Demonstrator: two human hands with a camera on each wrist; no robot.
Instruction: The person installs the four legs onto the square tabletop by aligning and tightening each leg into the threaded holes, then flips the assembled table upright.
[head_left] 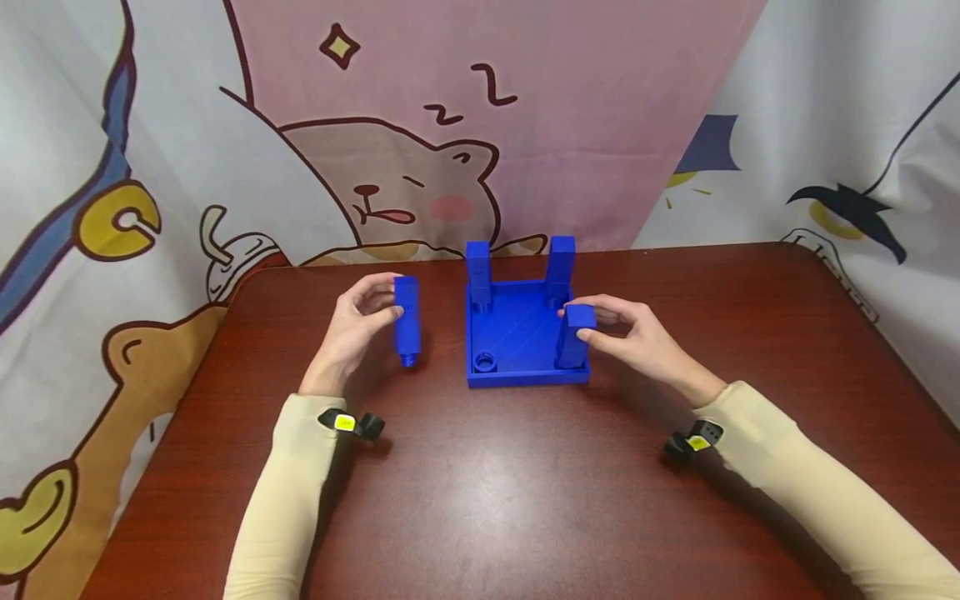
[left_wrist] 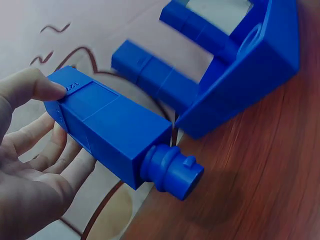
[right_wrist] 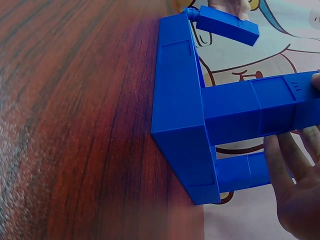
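My left hand pinches a blue square post near its top, thumb on one face and fingers behind. The post hangs upright over the table, left of a shallow blue square tray, its narrow round plug end with a small lug pointing down. My right hand grips the upper part of another blue post, which stands in the tray's near right corner. Two more posts rise from the far left and far right corners. In the near left corner sits a round socket with nothing in it.
The brown wooden table carries the tray near its back edge. Behind hangs a curtain printed with cartoon animals. Each wrist wears a black strap with a small camera, the left one and the right one.
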